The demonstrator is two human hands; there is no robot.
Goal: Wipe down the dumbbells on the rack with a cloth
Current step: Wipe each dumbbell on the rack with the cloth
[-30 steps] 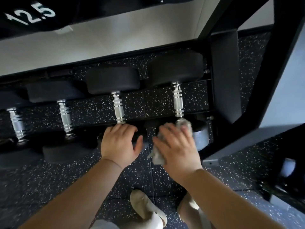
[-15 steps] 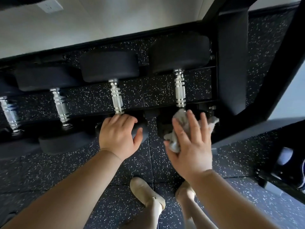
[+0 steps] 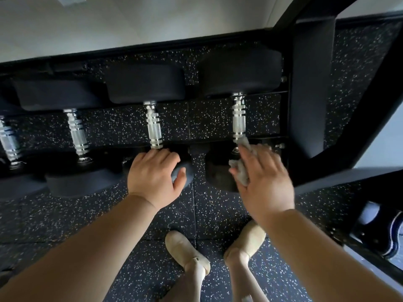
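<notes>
Black steel rack (image 3: 309, 88) holds four black rubber-headed dumbbells with ribbed chrome handles in one row: rightmost dumbbell (image 3: 238, 118), second dumbbell (image 3: 153, 127), third dumbbell (image 3: 77, 131), and a fourth dumbbell (image 3: 8, 142) cut off at the left edge. Two hands, one cloth, two beige shoes (image 3: 187, 253) on speckled black rubber floor (image 3: 209, 127).

Crumpled grey cloth (image 3: 242, 166) lies under the right hand's (image 3: 265, 182) spread, flat fingers, pressed onto the near head of the rightmost dumbbell; one corner of it touches the handle base.

Left hand (image 3: 152, 177) is curled over the second dumbbell's near head, thumb on its end face, fingers over the top, holding it.
</notes>
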